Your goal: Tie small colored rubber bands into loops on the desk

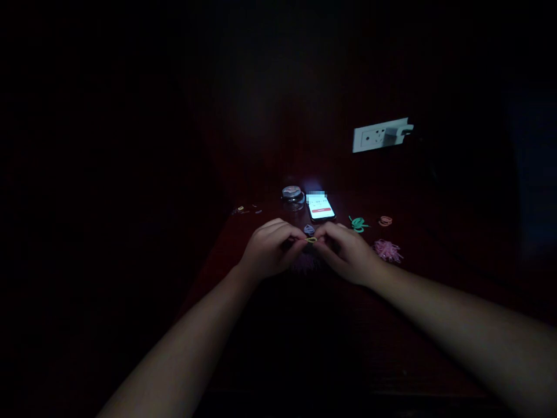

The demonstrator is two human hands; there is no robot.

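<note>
A small yellow looped cord (311,240) is stretched between my two hands, above the dark tabletop. My left hand (275,247) pinches its left end between thumb and fingers. At the other end, my right hand (346,251) holds it in a similar pinch. Just beyond the fingertips lies a small bluish-purple coil (308,229). Dim purple strands (305,263) show below the cord, between the hands. Close to my right hand are a pink bundle of strands (388,251) and a green tangled cord (358,224).
A lit phone (321,206) lies beyond my hands, with a lidded clear jar (292,197) to its left. An orange coil (385,221) rests at the right. Small scraps (241,208) lie near the left table edge. A wall socket (380,136) holds a plug. Surroundings are very dark.
</note>
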